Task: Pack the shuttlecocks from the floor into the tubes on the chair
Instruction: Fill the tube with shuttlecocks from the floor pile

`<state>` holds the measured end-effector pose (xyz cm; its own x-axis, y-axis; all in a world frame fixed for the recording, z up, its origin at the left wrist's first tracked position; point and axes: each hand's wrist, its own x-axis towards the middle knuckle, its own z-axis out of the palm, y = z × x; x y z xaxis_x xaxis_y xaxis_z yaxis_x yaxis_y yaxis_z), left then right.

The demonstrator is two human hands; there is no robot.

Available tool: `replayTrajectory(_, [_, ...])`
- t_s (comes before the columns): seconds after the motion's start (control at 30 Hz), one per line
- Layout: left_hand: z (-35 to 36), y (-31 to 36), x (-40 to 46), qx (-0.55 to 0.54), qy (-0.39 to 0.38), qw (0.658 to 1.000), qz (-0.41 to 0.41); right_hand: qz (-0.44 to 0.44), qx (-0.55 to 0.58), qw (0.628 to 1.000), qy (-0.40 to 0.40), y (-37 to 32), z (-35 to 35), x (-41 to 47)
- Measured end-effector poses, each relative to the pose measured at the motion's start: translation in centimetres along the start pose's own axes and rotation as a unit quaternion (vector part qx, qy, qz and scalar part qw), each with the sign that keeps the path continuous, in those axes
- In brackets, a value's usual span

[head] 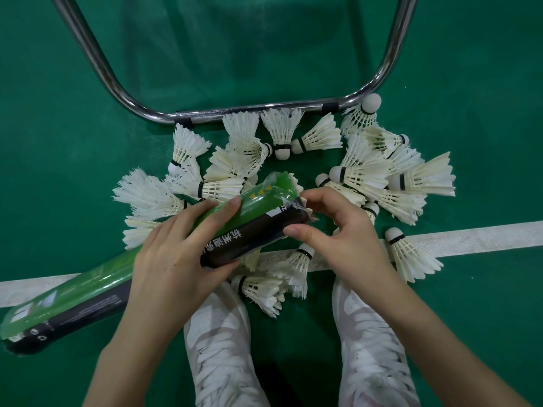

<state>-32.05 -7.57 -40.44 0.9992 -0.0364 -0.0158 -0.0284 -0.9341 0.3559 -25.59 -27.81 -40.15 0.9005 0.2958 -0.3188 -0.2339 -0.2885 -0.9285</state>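
Observation:
A long green and black shuttlecock tube [97, 286] lies slanted across the view, its open end up and to the right over the pile. My left hand [176, 254] grips the tube around its middle. My right hand [332, 227] is at the tube's open end, with thumb and fingers pinching there; white feather tips of a shuttlecock [297, 185] show at the mouth. Several white feather shuttlecocks [367, 174] lie scattered on the green floor around the tube's end.
A chrome tubular chair frame [235, 111] curves along the floor just beyond the pile. A white court line [470, 236] crosses the green floor. My two white shoes [223, 342] stand below the hands, with shuttlecocks lying against them.

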Motion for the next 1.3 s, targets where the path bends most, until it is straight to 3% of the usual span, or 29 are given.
replayTrajectory(0.3, [0.1, 0.1, -0.1, 0.000, -0.005, 1.000, 0.003, -0.002, -0.008, 1.000, 0.005, 0.0, -0.4, 0.1])
replayTrajectory(0.63, [0.2, 0.0, -0.1, 0.007, -0.004, 1.000, 0.003, 0.012, 0.002, 0.997, -0.070, -0.2, -0.5, 0.3])
replayTrajectory(0.93, [0.2, 0.1, 0.1, 0.009, -0.011, 1.000, 0.006, 0.006, -0.014, 0.998, -0.058, 0.6, -0.7, 0.3])
replayTrajectory(1.3, [0.6, 0.2, -0.1, 0.005, -0.020, 1.000, 0.007, 0.017, 0.033, 0.992, -0.120, 0.5, -1.2, 0.5])
